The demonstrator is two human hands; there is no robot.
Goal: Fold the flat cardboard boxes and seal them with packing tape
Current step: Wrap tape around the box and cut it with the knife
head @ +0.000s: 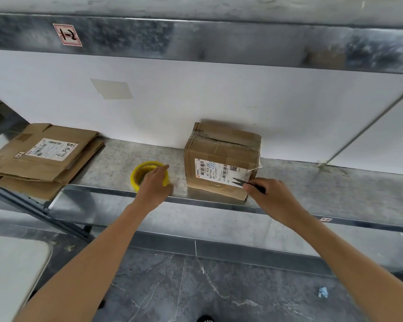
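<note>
A folded cardboard box (pixel 221 149) with a white shipping label stands on the metal shelf (pixel 116 163), against the white wall. A loose end of clear tape sticks out at its right edge. My right hand (pixel 269 194) grips small black scissors (pixel 239 181), their blades pointing left at the box's lower right front. A yellow roll of packing tape (pixel 144 169) lies flat left of the box. My left hand (pixel 154 185) rests on the roll, fingers curled over its near rim. A stack of flat cardboard boxes (pixel 42 156) lies at the shelf's left end.
An upper metal shelf (pixel 196 38) with a red-bordered label overhangs the work area. Below the shelf edge is a grey marbled floor (pixel 196 287). A white table corner (pixel 12 270) sits at lower left. A shelf upright (pixel 363 126) slants at right.
</note>
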